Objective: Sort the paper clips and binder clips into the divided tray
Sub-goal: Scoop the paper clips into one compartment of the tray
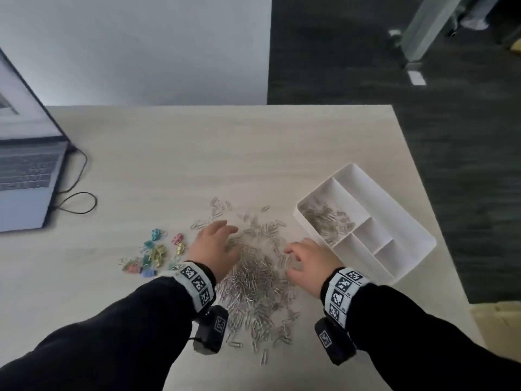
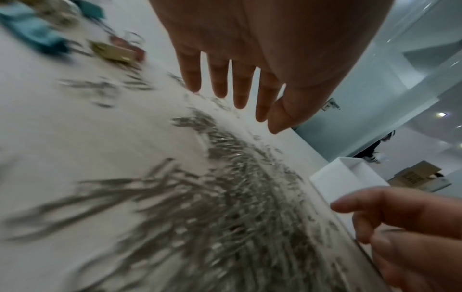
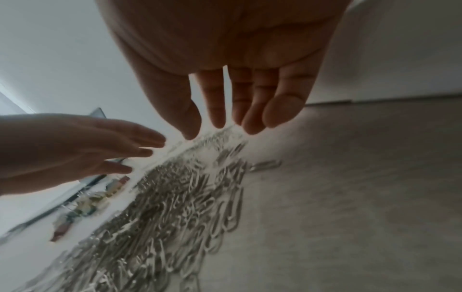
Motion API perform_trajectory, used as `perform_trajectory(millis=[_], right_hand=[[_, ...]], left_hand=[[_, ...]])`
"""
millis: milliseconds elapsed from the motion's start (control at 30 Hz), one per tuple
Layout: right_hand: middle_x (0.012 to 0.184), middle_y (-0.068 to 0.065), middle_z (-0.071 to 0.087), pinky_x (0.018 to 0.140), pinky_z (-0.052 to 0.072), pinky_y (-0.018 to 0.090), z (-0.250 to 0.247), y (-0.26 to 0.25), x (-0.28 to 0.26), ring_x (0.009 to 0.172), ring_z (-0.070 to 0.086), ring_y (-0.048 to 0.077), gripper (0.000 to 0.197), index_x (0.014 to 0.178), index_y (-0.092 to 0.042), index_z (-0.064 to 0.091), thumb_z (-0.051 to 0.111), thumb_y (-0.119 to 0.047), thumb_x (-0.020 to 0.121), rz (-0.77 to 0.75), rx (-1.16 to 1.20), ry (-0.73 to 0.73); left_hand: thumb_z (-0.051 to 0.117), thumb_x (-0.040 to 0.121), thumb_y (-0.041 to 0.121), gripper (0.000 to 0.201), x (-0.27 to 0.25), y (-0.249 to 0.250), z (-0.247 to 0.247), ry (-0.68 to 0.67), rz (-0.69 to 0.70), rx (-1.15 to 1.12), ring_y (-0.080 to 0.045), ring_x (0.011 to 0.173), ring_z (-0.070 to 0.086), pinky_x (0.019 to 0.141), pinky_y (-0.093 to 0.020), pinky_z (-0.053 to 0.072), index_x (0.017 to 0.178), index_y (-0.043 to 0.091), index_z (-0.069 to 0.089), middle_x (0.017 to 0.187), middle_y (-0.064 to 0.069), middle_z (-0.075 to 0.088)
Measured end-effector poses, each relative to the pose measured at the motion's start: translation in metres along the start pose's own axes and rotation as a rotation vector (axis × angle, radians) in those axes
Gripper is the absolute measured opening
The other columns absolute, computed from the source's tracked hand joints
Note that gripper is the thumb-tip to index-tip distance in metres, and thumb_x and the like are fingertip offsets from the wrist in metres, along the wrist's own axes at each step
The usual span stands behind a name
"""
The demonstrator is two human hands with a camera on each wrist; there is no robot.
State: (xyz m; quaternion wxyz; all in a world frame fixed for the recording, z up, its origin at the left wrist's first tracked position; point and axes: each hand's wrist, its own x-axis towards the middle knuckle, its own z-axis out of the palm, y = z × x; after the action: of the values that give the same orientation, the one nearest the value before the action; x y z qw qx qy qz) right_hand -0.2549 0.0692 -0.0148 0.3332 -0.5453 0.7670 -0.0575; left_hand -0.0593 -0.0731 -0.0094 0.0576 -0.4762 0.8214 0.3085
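Note:
A big heap of silver paper clips [image 1: 258, 273] [image 2: 237, 197] [image 3: 170, 207] lies mid-table. Coloured binder clips [image 1: 153, 253] [image 2: 110, 50] [image 3: 85, 205] sit in a loose group to its left. The white divided tray [image 1: 406, 221] [image 2: 350, 173] stands at the right, with paper clips [image 1: 327, 221] in its long near-left compartment. My left hand [image 1: 217, 241] [image 2: 240, 94] hovers over the heap's left side, fingers straight and empty. My right hand [image 1: 301, 256] [image 3: 225, 122] hovers over the heap's right side, fingers relaxed, holding nothing.
An open laptop [image 1: 25, 165] with a black cable [image 1: 76, 198] occupies the table's left edge. The table's right edge [image 1: 423, 179] runs just past the tray, with dark floor beyond. A cardboard box corner [image 1: 499, 320] shows at lower right.

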Motion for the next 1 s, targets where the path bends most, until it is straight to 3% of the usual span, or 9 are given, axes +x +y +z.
perform_trajectory(millis=[100, 200, 400, 467, 567, 700, 833, 933, 1000], right_hand=[[0.128, -0.004, 0.046, 0.093, 0.048, 0.039, 0.01, -0.012, 0.012, 0.106, 0.053, 0.017, 0.05, 0.132, -0.035, 0.042, 0.052, -0.05, 0.085, 0.07, -0.083, -0.044], [0.13, -0.007, 0.042, 0.088, 0.046, 0.03, 0.021, -0.025, 0.018, 0.103, 0.054, 0.014, 0.047, 0.131, -0.038, 0.042, 0.053, -0.047, 0.086, 0.025, -0.108, -0.077], [0.115, -0.01, 0.049, 0.093, 0.045, 0.025, 0.033, -0.042, 0.029, 0.099, 0.051, 0.006, 0.042, 0.128, -0.028, 0.054, 0.057, -0.042, 0.089, -0.089, 0.024, -0.093], [0.119, -0.011, 0.048, 0.096, 0.045, 0.025, 0.026, -0.044, 0.037, 0.099, 0.053, 0.005, 0.039, 0.128, -0.028, 0.054, 0.055, -0.041, 0.091, -0.069, 0.05, 0.012], [0.135, -0.007, 0.042, 0.108, 0.031, 0.027, 0.013, -0.046, 0.05, 0.121, 0.045, 0.01, 0.044, 0.133, -0.025, 0.049, 0.056, -0.036, 0.091, -0.037, 0.048, 0.168], [0.143, -0.004, 0.038, 0.112, 0.035, 0.035, 0.009, -0.047, 0.067, 0.127, 0.041, 0.013, 0.052, 0.138, -0.025, 0.044, 0.054, -0.04, 0.089, 0.063, -0.008, 0.188], [0.128, -0.006, 0.046, 0.107, 0.041, 0.034, 0.017, -0.05, 0.065, 0.114, 0.045, 0.009, 0.041, 0.13, -0.024, 0.054, 0.053, -0.039, 0.091, 0.02, 0.0, 0.118], [0.119, -0.011, 0.048, 0.105, 0.043, 0.032, 0.019, -0.054, 0.064, 0.108, 0.046, 0.005, 0.038, 0.128, -0.024, 0.056, 0.054, -0.036, 0.092, -0.054, 0.071, 0.044], [0.12, -0.011, 0.048, 0.106, 0.041, 0.031, 0.013, -0.054, 0.069, 0.108, 0.046, 0.004, 0.036, 0.127, -0.024, 0.056, 0.053, -0.035, 0.093, -0.042, 0.093, 0.101]], left_hand=[[0.052, 0.091, 0.04, 0.053, -0.016, -0.022, 0.006, -0.049, -0.018, 0.058, -0.019, 0.143, 0.027, 0.119, -0.044, 0.025, 0.142, 0.033, 0.041, 0.156, 0.005, 0.03], [0.05, 0.093, 0.037, 0.056, -0.026, -0.027, 0.01, -0.111, 0.049, 0.065, -0.018, 0.146, 0.02, 0.121, -0.04, 0.018, 0.147, 0.033, 0.036, 0.157, 0.009, 0.026], [0.052, 0.094, 0.031, 0.043, -0.023, -0.034, 0.011, -0.018, 0.162, -0.129, -0.011, 0.132, 0.041, 0.115, -0.036, 0.034, 0.137, 0.028, 0.05, 0.144, 0.008, 0.045], [0.052, 0.093, 0.027, 0.048, -0.015, -0.04, 0.006, 0.029, 0.116, -0.12, -0.013, 0.141, 0.031, 0.119, -0.038, 0.027, 0.141, 0.028, 0.044, 0.152, 0.008, 0.035], [0.052, 0.093, 0.031, 0.066, -0.002, -0.046, -0.004, 0.023, 0.019, -0.068, -0.018, 0.149, 0.007, 0.121, -0.038, 0.01, 0.152, 0.027, 0.022, 0.162, 0.006, 0.011], [0.049, 0.09, 0.035, 0.079, 0.02, -0.051, -0.009, -0.042, -0.09, -0.01, -0.024, 0.15, -0.004, 0.117, -0.036, 0.001, 0.155, 0.023, 0.005, 0.163, -0.003, -0.004], [0.046, 0.094, 0.037, 0.071, 0.019, -0.043, -0.005, -0.082, 0.046, -0.028, -0.018, 0.149, 0.009, 0.115, -0.03, 0.007, 0.154, 0.02, 0.012, 0.162, 0.0, 0.012], [0.046, 0.098, 0.038, 0.052, 0.016, -0.034, -0.008, -0.09, 0.154, -0.119, -0.01, 0.134, 0.042, 0.106, -0.019, 0.027, 0.147, 0.022, 0.036, 0.149, 0.005, 0.043], [0.048, 0.098, 0.032, 0.041, 0.024, -0.035, -0.013, -0.015, 0.137, -0.202, -0.007, 0.123, 0.051, 0.102, -0.02, 0.037, 0.137, 0.022, 0.049, 0.139, 0.006, 0.053]])
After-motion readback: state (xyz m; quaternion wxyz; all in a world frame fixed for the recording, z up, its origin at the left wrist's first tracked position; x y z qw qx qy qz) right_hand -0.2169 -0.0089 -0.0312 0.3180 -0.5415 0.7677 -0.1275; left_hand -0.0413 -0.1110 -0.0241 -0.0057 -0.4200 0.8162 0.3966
